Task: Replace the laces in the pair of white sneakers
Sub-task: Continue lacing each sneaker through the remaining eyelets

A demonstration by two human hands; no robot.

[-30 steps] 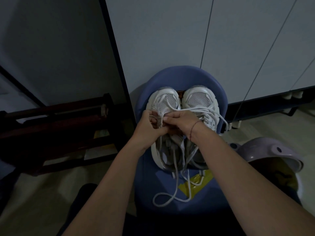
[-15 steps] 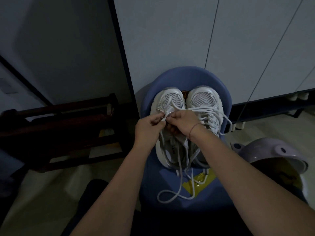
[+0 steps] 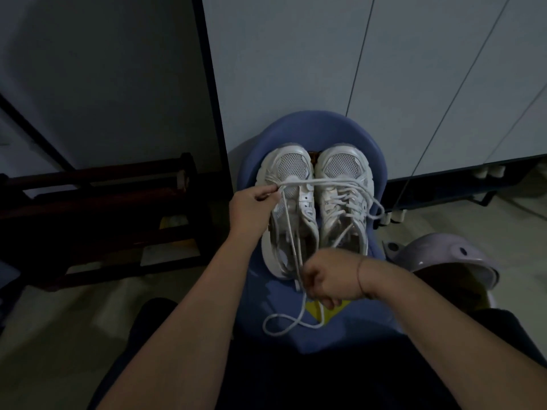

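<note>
Two white sneakers stand side by side on a blue chair (image 3: 376, 161), toes pointing away from me. The left sneaker (image 3: 288, 179) has a loose white lace (image 3: 291, 232) running over it; the right sneaker (image 3: 344, 190) is laced. My left hand (image 3: 251, 210) pinches the lace at the left sneaker's left side, near the toe. My right hand (image 3: 328, 276) is closed on two strands of the same lace near the heels. Between my hands the strands run fairly straight. The lace's slack lies in a loop (image 3: 284, 324) on the seat.
A dark wooden rack (image 3: 97, 220) stands on the floor to the left. A pale purple stool or tub (image 3: 450, 255) sits right of the chair. White cabinet doors (image 3: 325, 54) rise behind the chair. My dark-clad knees are at the bottom edge.
My right hand has pulled back from the toe area toward the heels, drawing the lace out. My left hand has shifted left, still holding the lace at the sneaker's side.
</note>
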